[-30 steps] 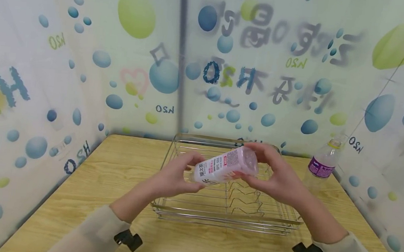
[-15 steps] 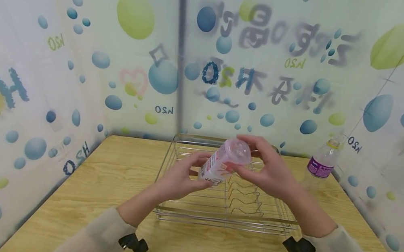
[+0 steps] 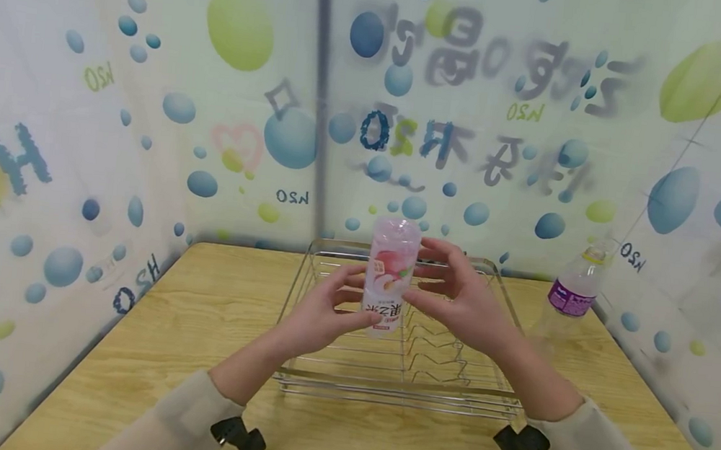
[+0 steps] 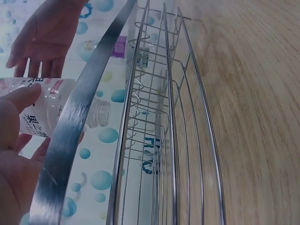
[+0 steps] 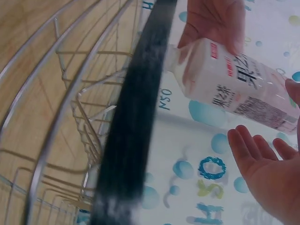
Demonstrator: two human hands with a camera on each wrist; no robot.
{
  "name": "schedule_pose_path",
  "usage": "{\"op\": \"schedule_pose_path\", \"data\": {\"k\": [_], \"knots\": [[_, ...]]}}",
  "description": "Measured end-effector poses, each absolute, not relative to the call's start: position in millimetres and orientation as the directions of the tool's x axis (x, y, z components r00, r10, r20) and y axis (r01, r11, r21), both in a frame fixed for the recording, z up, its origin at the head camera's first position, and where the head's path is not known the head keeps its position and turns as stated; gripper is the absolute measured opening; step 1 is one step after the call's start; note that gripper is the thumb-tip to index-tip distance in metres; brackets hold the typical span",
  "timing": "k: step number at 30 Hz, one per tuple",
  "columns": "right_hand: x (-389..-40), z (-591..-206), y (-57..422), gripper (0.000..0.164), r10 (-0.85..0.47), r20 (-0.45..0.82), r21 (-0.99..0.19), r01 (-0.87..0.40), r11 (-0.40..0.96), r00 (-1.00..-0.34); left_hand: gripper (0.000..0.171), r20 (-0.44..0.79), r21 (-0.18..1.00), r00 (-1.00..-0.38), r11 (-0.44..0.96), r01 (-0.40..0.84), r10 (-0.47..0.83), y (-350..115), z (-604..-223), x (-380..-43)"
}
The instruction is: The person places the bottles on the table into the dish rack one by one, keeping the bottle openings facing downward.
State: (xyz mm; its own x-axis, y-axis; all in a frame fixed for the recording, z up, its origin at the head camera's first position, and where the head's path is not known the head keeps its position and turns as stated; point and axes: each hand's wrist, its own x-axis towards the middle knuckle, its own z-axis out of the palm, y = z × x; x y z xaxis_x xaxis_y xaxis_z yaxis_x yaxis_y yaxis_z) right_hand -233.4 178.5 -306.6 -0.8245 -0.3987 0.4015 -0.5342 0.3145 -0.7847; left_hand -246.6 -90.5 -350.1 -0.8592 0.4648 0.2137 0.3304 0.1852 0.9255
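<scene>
A clear plastic bottle (image 3: pixel 391 260) with a pink peach label is held upside down over the wire rack (image 3: pixel 400 385). Its threaded neck (image 4: pixel 99 113) shows without a cap in the left wrist view. My left hand (image 3: pixel 315 318) grips the bottle's lower part near the neck, thumb across the front of the label. On the other side, my right hand (image 3: pixel 473 305) has its fingers spread and relaxed, the thumb tip right at the bottle's edge. In the right wrist view the right hand's fingers (image 5: pixel 255 152) stand apart from the bottle's side.
The steel rack has raised rims and zigzag wire dividers on its right half. Behind it to the right stands a second clear bottle (image 3: pixel 571 297) with a purple label on the wooden table (image 3: pixel 145 364). Patterned curtains (image 3: pixel 245 134) enclose the table at the back and sides.
The bottle has swung from a slant with its base to the right to upright with its base up. My right hand has moved left and loosened from the base; the left keeps its grip.
</scene>
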Motion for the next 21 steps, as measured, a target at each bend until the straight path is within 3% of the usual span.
{"op": "schedule_pose_path", "data": {"k": [6, 21], "knots": [[-234.9, -315.3, 167.7, 0.08, -0.418, 0.339, -0.836, -0.474, 0.276, -0.843, 0.073, 0.203, 0.937, -0.858, 0.162, 0.31, 0.472, -90.1, -351.1, -246.5], [-235.4, -322.6, 158.7, 0.077, -0.393, 0.333, -0.847, -0.455, 0.276, -0.857, 0.076, 0.203, 0.933, -0.848, 0.167, 0.319, 0.489, -91.4, -352.9, -245.4]]}}
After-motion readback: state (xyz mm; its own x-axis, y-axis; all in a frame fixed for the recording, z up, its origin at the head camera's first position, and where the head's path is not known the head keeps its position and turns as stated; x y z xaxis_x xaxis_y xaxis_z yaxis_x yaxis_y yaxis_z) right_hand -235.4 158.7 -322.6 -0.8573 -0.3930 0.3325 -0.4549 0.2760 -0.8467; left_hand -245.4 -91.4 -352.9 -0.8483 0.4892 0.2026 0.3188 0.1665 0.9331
